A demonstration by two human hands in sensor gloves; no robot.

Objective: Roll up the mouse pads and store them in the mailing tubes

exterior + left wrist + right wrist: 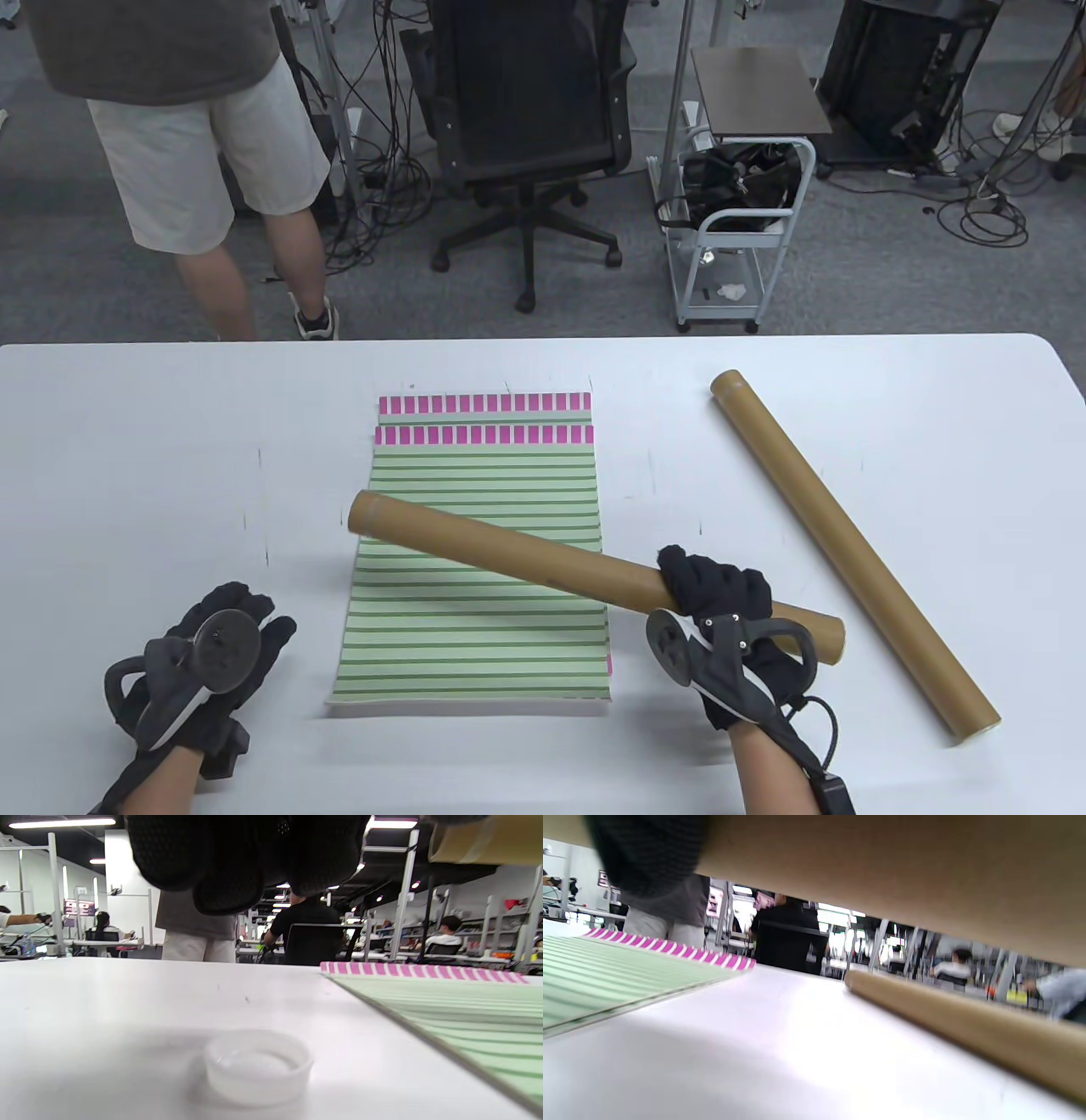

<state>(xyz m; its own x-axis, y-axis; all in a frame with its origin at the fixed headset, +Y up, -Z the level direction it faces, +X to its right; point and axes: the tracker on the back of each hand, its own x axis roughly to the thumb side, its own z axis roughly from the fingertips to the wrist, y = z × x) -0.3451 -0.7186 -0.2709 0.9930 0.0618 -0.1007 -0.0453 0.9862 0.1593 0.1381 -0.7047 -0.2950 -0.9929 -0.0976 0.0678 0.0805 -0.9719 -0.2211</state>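
Note:
Two green-striped mouse pads [484, 645] with pink-checked far edges lie flat, stacked, at the table's middle; they also show in the left wrist view [466, 1005] and the right wrist view [606, 971]. My right hand [717, 594] grips a brown mailing tube [509, 560] near its right end and holds it slanted above the pads; the tube fills the top of the right wrist view [882, 866]. A second tube [848, 543] lies on the table to the right. My left hand [246, 624] hovers open left of the pads, above a clear plastic end cap [258, 1067].
The white table [127, 467] has bare surface left of the pads and between the pads and the second tube. Beyond its far edge stand a person [195, 153], an office chair [526, 127] and a small cart [738, 221].

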